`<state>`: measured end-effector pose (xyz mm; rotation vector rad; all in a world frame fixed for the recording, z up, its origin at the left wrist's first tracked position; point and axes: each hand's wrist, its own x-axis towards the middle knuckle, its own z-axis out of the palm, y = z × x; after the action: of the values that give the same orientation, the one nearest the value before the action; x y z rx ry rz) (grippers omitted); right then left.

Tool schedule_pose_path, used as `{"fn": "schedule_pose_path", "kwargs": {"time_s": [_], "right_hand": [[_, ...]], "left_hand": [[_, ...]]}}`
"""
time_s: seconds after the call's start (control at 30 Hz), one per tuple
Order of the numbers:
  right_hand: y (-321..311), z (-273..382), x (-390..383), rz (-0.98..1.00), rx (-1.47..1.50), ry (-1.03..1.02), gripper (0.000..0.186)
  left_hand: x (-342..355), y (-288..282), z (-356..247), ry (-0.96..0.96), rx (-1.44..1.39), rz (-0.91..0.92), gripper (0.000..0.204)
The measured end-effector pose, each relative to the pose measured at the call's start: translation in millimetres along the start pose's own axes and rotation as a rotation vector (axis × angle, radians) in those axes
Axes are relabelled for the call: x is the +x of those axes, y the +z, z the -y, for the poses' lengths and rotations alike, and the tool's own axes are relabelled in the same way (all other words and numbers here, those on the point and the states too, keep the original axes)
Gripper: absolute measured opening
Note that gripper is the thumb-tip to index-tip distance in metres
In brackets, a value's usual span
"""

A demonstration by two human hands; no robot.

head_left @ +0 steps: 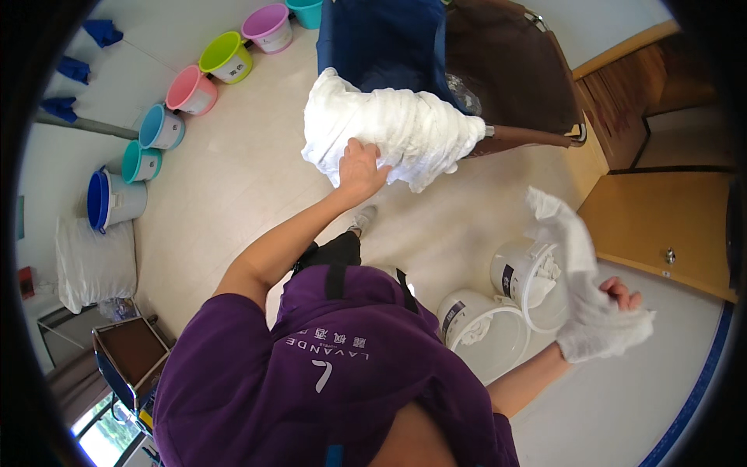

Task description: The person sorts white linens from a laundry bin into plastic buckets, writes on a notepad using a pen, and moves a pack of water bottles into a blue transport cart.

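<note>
A thick bunch of white towels (405, 128) hangs over the front edge of the blue fabric bin of a laundry cart (381, 47). My left hand (362, 170) rests on the front of that bunch, its fingers apart and lying on the cloth. Out to the right, my right hand (618, 294) has its fingers curled round a single white towel (572, 241). One end of this towel swings up and away from the hand, and the rest covers the palm and wrist.
Two white buckets (498, 251) (459, 303) with white cloths inside stand below my right arm. Coloured buckets (226, 58) line the left wall, near a stuffed white sack (93, 265). The cart's brown bin (506, 70) adjoins the blue one. A wooden door (661, 226) is at right.
</note>
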<state>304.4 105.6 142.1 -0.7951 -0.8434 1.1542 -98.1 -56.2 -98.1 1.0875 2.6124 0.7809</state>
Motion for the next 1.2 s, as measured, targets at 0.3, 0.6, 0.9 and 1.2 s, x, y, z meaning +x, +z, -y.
{"fn": "schedule_pose_path", "kwargs": {"time_s": [0.3, 0.6, 0.9, 1.2], "right_hand": [[-32, -90, -58, 0.439, -0.3, 0.419, 0.039], [-15, -97, -79, 0.598, -0.181, 0.497, 0.039], [103, -121, -69, 0.898, -0.256, 0.126, 0.072], [139, -131, 47, 0.724, 0.325, 0.277, 0.047]], "left_hand": [[37, -76, -56, -0.015, -0.274, 0.178, 0.029], [27, -13, 4, 0.068, 0.08, 0.26, 0.033], [120, -149, -111, 0.068, -1.059, 0.274, 0.017], [104, -180, -79, 0.257, -0.769, 0.107, 0.019]]}}
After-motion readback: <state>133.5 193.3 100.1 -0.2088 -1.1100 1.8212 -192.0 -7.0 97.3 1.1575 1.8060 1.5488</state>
